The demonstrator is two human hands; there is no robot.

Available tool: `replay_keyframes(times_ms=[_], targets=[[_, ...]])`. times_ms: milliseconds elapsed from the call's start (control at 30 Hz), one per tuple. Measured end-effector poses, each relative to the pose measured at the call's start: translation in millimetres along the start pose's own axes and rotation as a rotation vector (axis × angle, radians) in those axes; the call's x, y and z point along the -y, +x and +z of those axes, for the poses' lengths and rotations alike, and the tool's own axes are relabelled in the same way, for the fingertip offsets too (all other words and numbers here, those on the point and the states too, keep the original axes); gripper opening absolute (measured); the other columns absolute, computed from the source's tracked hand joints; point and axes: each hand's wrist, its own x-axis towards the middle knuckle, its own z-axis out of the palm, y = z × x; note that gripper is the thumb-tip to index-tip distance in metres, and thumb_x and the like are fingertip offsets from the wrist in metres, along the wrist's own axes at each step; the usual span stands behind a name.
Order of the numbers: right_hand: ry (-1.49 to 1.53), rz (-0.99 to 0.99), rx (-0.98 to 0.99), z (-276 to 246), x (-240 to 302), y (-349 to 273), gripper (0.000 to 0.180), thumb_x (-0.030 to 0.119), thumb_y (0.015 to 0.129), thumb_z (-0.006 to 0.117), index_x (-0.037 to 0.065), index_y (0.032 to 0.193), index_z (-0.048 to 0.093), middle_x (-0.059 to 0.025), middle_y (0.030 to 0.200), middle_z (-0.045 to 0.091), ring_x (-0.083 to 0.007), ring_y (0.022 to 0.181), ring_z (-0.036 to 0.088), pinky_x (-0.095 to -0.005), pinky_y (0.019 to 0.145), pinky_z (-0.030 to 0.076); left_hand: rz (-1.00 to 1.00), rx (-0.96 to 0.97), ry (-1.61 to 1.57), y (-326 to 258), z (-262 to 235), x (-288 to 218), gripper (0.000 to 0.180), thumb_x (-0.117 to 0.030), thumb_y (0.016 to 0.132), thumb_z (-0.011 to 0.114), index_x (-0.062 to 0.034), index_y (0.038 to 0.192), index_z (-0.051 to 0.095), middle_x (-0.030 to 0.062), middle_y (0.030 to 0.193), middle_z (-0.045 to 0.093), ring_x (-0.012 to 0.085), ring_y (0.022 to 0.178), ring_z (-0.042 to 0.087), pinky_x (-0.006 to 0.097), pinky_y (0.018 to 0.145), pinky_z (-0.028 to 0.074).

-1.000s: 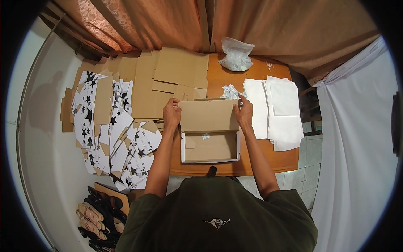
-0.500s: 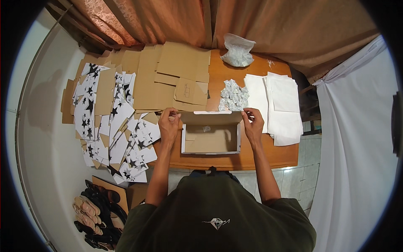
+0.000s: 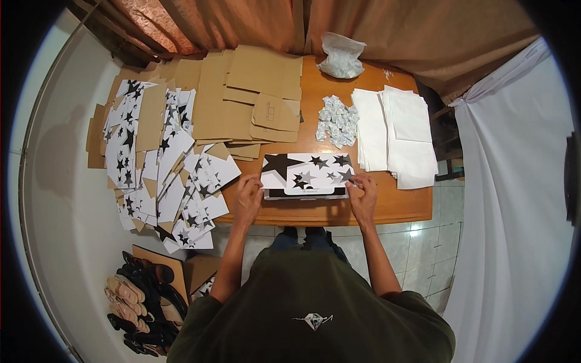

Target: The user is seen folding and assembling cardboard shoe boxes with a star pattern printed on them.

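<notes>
A cardboard box (image 3: 327,162) with black and grey stars on its white lid lies at the table's front edge. Its lid is folded over toward me, and the front flap sits just above the front wall, where a dark gap shows. With fingers pinched, my left hand (image 3: 248,198) grips the lid's left front corner. At the opposite corner, my right hand (image 3: 363,198) pinches the lid the same way. The inside of the box is hidden. Beyond the lid lies a heap of small white sachets (image 3: 338,120).
Flat brown cardboard blanks (image 3: 209,100) are piled at the back left, beside star-printed blanks (image 3: 175,209) overhanging the table (image 3: 399,209). White sheets (image 3: 411,136) are stacked at right. A clear plastic bag (image 3: 341,59) stands at the back. Shoes (image 3: 139,299) sit low at left.
Both hands have brought the lid down toward me, from raised upright to over the box. The inside, with one sachet in it, is now covered. The whole view has shifted slightly.
</notes>
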Motion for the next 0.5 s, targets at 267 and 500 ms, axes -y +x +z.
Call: replay_keyframes(times_ms=[267, 500], targets=[[-0.027, 0.177, 0.058, 13.5, -23.3, -33.0, 0.033, 0.017, 0.095, 0.067, 0.001, 0.125, 0.065, -0.0229, 0.126, 0.065, -0.0371, 0.117, 0.062, -0.0416, 0.099, 0.049, -0.367, 0.132, -0.212, -38.7, 27.8, 25.5, 0.019, 0.001, 0.092, 0.064, 0.0004, 0.111, 0.059, 0.0218, 0.116, 0.068, 0.0335, 0.109, 0.071, 0.038, 0.090, 0.056], [0.080, 0.204, 0.002, 26.5, -17.6, -19.1, 0.035, 0.018, 0.098, 0.064, -0.003, 0.127, 0.063, -0.0222, 0.119, 0.069, -0.0332, 0.111, 0.065, -0.0385, 0.099, 0.048, -0.328, 0.042, -0.276, -26.3, 40.4, 30.1, 0.022, -0.001, 0.095, 0.064, 0.0000, 0.116, 0.059, 0.0200, 0.113, 0.069, 0.0298, 0.109, 0.071, 0.036, 0.091, 0.055]])
